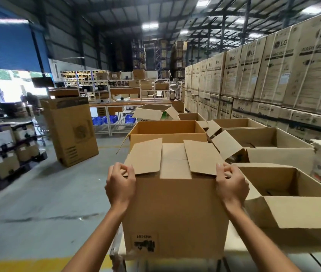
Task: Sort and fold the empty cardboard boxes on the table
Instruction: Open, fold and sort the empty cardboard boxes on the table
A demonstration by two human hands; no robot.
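**Two hands, one empty carton**

Both hands are clamped on the cardboard box (175, 209) at lower centre. The left hand (120, 185) and right hand (232, 185) curl their fingers over its top corners. It looks light and fairly stiff, but the walls would likely buckle if squeezed, so corners and creases are the sound holds. The loose top flaps (146, 156) may spring up. The box stands at the table edge (116, 250), with open boxes (285, 185) crowding in just beside it on the right. Free room, I judge, lies left, over the floor (47, 193).
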